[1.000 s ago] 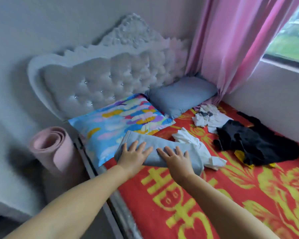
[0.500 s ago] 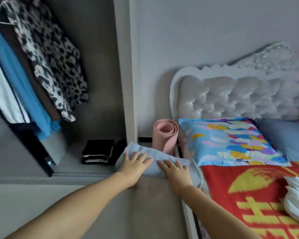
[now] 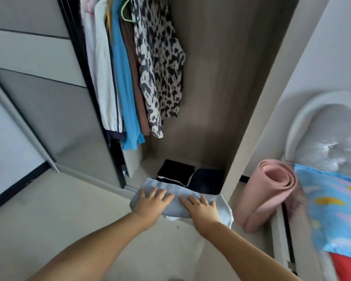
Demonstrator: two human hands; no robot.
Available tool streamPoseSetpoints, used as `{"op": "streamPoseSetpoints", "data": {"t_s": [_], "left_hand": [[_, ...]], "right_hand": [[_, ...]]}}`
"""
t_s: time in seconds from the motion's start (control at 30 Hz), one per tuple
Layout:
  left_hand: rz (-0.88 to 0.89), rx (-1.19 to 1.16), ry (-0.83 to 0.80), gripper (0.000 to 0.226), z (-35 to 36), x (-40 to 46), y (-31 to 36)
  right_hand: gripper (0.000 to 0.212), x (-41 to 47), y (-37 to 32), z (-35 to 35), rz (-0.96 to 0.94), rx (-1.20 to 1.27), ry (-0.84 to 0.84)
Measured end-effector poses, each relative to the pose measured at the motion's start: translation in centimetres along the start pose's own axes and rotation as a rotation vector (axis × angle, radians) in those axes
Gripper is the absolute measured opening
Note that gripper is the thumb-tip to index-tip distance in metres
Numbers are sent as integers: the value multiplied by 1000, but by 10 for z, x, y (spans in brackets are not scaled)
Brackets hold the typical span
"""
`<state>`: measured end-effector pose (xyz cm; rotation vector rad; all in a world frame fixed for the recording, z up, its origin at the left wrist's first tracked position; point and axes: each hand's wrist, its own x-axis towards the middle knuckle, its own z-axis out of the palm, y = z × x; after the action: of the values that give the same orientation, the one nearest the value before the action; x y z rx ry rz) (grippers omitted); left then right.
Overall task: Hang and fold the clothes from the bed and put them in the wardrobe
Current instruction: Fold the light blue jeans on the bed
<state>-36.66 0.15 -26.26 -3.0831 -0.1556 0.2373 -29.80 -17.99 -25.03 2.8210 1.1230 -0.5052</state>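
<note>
The folded light-blue garment (image 3: 175, 201) is now off the bed and carried at the open wardrobe (image 3: 221, 78), low centre of view, where half a second back it was just passing the pink rolled mat (image 3: 270, 191). The left hand (image 3: 150, 203) lies on top with fingers straight and spread; the right hand (image 3: 201, 207) does likewise, thumbs hidden beneath. At twelve o'clock from the garment sit folded dark clothes (image 3: 188, 177) on the wardrobe floor, nearer than before. Hanging clothes (image 3: 134, 67) fill eleven o'clock. The mat has slid to three o'clock, the colourful pillow (image 3: 336, 211) and headboard (image 3: 330, 130) beyond.
</note>
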Motion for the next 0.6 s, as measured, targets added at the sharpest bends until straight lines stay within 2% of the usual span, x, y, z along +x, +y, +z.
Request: {"op": "streamPoseSetpoints", "data": {"t_s": [0.13,0.23,0.27,0.33,0.4,0.5,0.6], "left_hand": [[-29,7,56,93,10,53,-27],[-33,38,-102,100,-2,88,-45],[-22,34,-184,99,-3,98,-50],[-14,40,-253,87,-1,117,-59],[-19,27,-340,86,6,139,-74],[21,3,-363,84,16,177,-98],[89,33,-336,73,24,223,-122]], "right_hand": [[89,69,12,-4,-21,5,-49],[91,115,19,-9,-30,14,-63],[91,128,20,-12,-32,6,-88],[90,152,23,-13,-36,-5,-117],[89,177,22,-16,-41,-12,-143],[90,216,22,-16,-18,24,-173],[88,254,27,-18,48,58,-190]]}}
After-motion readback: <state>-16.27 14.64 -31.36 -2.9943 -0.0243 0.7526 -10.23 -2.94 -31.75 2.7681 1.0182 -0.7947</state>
